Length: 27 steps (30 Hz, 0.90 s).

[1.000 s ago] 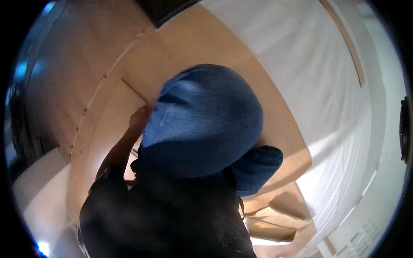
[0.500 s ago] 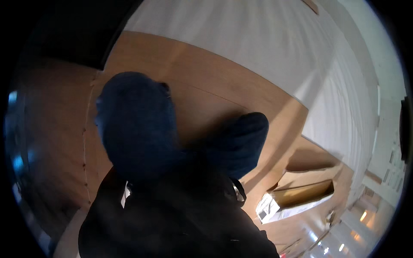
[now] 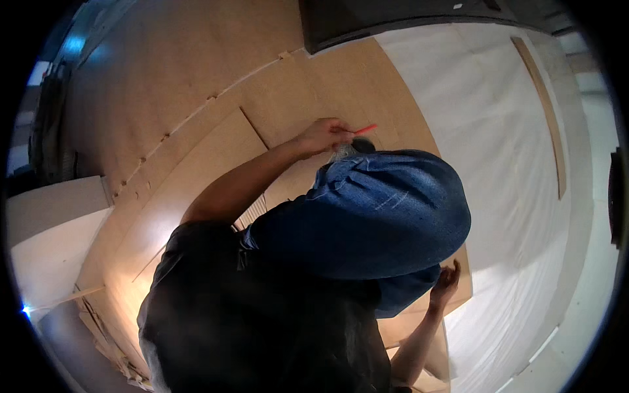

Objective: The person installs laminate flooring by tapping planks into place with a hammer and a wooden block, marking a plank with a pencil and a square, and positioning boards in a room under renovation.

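My left hand [image 3: 325,136] is closed in a pinch round a slim red stick [image 3: 367,129], whose end points away to the right; whether it is a pen or a pencil I cannot make out. It hovers just past my bent, jeans-clad leg [image 3: 400,209], close to a dark shoe [image 3: 362,145]. On the other side of the knee is my right hand [image 3: 447,283], its fingers loosely bent and apart, with nothing visible in them. Brown board [image 3: 282,85] lies beneath me.
A white sheet [image 3: 485,131] covers the surface to the right, with a narrow wooden strip [image 3: 545,114] on it. At the top stands a dark panel [image 3: 367,16]. A jagged seam [image 3: 190,118] crosses the brown boards at left.
My view has swung round, so the dark panel has gone from upper left to top centre and the cardboard box has left view. Both hands and the red stick have come into sight.
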Available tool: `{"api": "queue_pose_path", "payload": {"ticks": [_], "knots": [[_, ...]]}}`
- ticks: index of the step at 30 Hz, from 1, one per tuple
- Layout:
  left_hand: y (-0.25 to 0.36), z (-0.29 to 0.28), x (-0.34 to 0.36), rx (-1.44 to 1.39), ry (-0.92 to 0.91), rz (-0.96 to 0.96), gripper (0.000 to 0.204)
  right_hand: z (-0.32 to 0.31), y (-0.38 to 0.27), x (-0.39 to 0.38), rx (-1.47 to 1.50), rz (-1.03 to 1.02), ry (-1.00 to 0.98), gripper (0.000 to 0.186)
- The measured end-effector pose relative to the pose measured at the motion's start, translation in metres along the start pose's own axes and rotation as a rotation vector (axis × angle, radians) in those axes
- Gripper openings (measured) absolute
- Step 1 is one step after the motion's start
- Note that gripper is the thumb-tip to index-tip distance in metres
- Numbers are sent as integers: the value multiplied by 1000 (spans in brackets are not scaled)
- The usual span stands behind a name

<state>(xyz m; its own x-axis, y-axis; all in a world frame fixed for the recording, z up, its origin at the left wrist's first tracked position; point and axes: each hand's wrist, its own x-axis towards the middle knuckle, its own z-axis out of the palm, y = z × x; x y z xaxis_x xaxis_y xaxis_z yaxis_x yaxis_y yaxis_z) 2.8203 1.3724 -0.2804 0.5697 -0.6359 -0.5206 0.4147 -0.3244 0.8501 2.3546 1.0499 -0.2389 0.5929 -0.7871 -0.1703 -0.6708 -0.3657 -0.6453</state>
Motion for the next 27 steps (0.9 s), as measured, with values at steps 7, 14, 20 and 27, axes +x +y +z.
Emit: {"api": "queue_pose_path", "payload": {"ticks": [7,14,20,27], "knots": [[61,90,53,278,-520,284,38,95,-166,31,24,-275,-331,41],[-48,-158,-34,1284,446,-215,110,91,-122,13,74,-102,-367,34],[-138,-207,-134,1179,319,-599,146,81,-99,8,89,41,-343,28],[-141,-171,-80,1190,332,-450,144,95,-97,-5,139,81,-373,21]]}}
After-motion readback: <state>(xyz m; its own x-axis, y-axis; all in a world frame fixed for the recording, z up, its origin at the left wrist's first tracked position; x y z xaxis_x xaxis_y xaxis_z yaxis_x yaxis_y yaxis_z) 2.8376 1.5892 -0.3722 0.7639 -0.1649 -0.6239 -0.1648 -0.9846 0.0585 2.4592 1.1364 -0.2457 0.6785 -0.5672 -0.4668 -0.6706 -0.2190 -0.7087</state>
